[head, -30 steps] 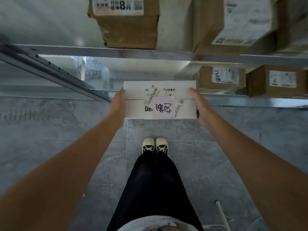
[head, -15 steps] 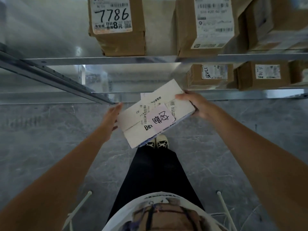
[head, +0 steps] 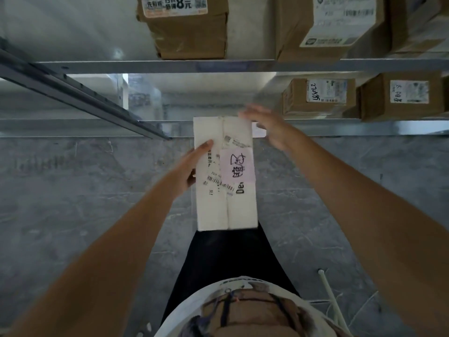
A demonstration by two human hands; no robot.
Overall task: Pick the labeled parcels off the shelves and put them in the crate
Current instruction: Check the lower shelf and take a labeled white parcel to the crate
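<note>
Over floor, white parcel (head: pixel 226 176) lengthwise toward shelves, left hand (head: pixel 194 166) gripping.

White parcel (head: pixel 226 176) held lengthwise in front of the lower shelf (head: pixel 97 127): left hand (head: pixel 192 166) grips its left edge; right hand (head: pixel 269 127), fingers spread, at its far right corner.

The parcel (head: pixel 226 173) at centre frame is matt white card with a taped seam, torn paper labels and a smooth pale pink paper note (head: pixel 237 166). Upper frame, the boxes (head: pixel 188 27) are dull brown cardboard, creased, with glossy tape and white paper labels. The shelves (head: pixel 218 65) are smooth grey metal with a soft sheen. The floor (head: pixel 73 190) is grey veined stone, faintly polished.
</note>
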